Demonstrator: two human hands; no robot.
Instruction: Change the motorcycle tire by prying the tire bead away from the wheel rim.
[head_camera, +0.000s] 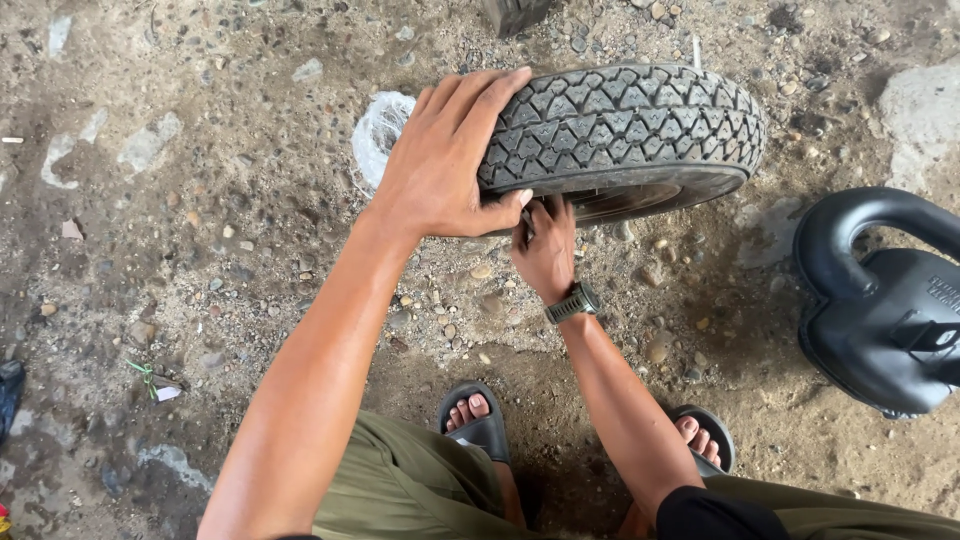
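Olive trousers (420, 490) and two dark sandals (480, 425) filled the bottom of the view, the person crouching over a gritty concrete floor (200, 230). Just beyond the feet lay a small tyre (625, 125) with a diamond tread, tilted up on its near edge, a crumpled clear plastic bag (378, 128) just behind its left side.

The left hand (445, 160) lay spread across the tread, palm down, fingers flat and thumb hooked under the sidewall, steadying the tyre rather than clenching it. The right hand (545, 250), a dark watch (572, 302) on its wrist, was tucked beneath the near edge with fingers curled; whether it pinched anything there could not be told, since the left thumb and the tyre hid the fingertips.

By my judgement, the chief risk was the tyre slipping off the loose gravel and dropping onto the right fingers, as only a flat palm held it. Bare toes sat close as well. A black plastic jerrycan (880, 310) stood well apart on the right.
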